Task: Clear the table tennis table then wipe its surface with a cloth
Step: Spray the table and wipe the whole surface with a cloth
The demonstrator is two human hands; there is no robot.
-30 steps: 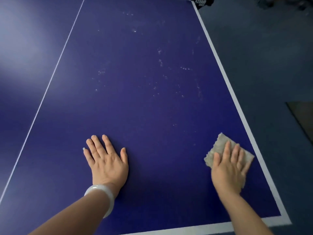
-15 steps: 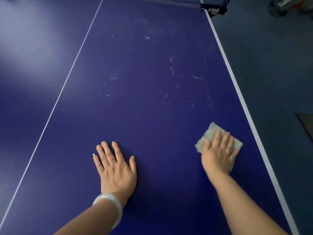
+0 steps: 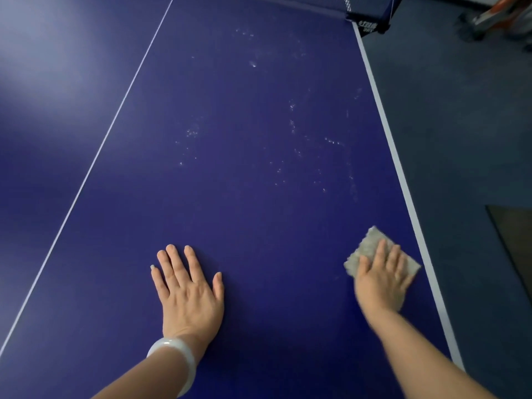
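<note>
With the worktop (image 3: pixel 259 283) cleared, the right hand (image 3: pixel 380 280) presses a grey cloth (image 3: pixel 371 243) flat-fingered, the left hand (image 3: pixel 190 292) rests flat, and pale specks (image 3: pixel 293 125) beyond the cloth seem unwiped.

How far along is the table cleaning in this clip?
Done: clearing looks finished, with no loose items on the visible part of the table. In hand: the right hand presses the cloth flat near the right sideline, while the left hand rests flat on the table. Left: whitish specks still dot the surface between the cloth and the net.
</note>
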